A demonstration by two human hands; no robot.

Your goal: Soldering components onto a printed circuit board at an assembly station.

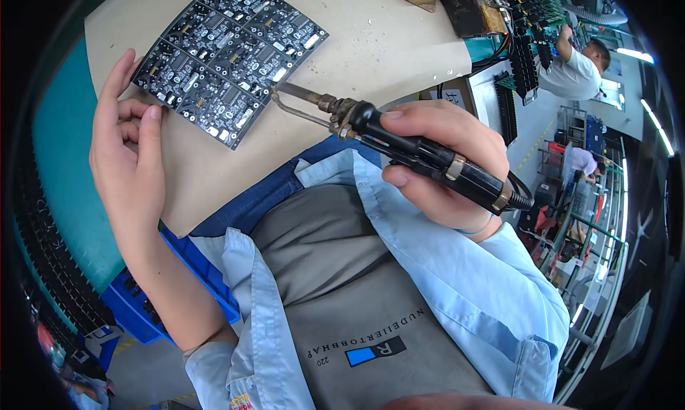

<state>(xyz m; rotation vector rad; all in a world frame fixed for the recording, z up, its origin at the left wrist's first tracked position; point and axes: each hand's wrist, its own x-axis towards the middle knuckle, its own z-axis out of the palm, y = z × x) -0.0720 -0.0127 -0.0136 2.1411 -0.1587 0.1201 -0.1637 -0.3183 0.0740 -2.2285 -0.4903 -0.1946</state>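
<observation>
- Right hand (435,160) wraps its grip tight around the black handle of the soldering iron (399,142), fingers over the top, thumb beneath, cord trailing off past the wrist.
- Long axis of the iron runs from lower right up to upper left, and the metal tip (285,90) sits right at the near right edge of the circuit board panel (228,53), touching it or just off it; hard to tell which.
- So the panel lies up and to the left of that grip, straight along the line the iron points.
- Left hand (128,153) holds nothing, fingers loosely curled, its fingertips resting at the panel's near left corner; this is the nearer hand to the panel itself.
- Black panel lies flat on the beige tabletop (357,46), a grid of small boards, turned diagonally to the person.
- Further out, racks of green boards (531,10) stand at the far right, and another person in a white shirt (574,71) works beyond.
</observation>
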